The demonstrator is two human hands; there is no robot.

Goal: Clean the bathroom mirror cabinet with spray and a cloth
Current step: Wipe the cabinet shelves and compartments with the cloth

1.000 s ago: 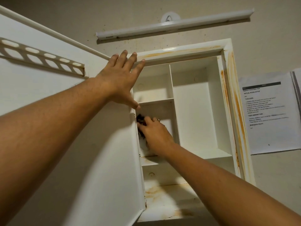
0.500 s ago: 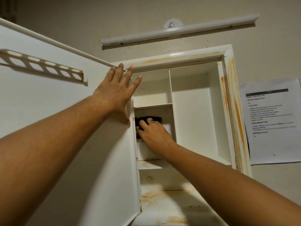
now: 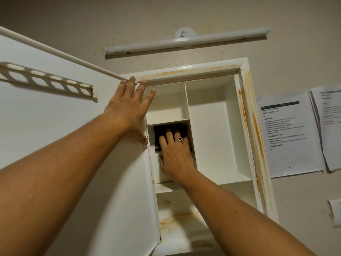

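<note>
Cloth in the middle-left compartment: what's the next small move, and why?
Probably drag the cloth straight down the back wall. The right hand presses it flat high on that wall, so the stretch below is not under the cloth. The left hand rests flat on the open door, which seems to steady it, so only the right needs to move.

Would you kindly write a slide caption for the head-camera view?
Left hand rests on the open cabinet door while the right hand presses a dark cloth inside the left middle compartment.
</note>
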